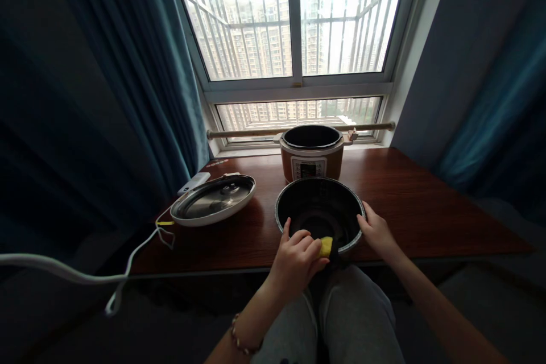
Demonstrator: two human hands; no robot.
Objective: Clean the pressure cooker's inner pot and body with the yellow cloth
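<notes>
A dark inner pot (pixel 318 196) with a pale metal rim is tilted toward me at the table's front edge, its inside facing up. My right hand (pixel 377 233) grips its right rim, the thumb over the edge and the other fingers partly hidden. My left hand (pixel 298 250), with a beaded bracelet on its wrist, is closed around a small yellow sponge (pixel 326 247) at the near rim of the pot. Its index finger points up along the rim. Behind the pot stands the brown and white electric pressure cooker (pixel 310 165), lidless, with a control panel in front.
The cooker's lid (pixel 217 202) lies upside down on the left of the dark red wooden table (pixel 396 199). Beside it are a white device (pixel 194 182) and a white cable (pixel 136 250) hanging past the table edge. A barred window rises behind, with blue curtains (pixel 149 68) at the sides.
</notes>
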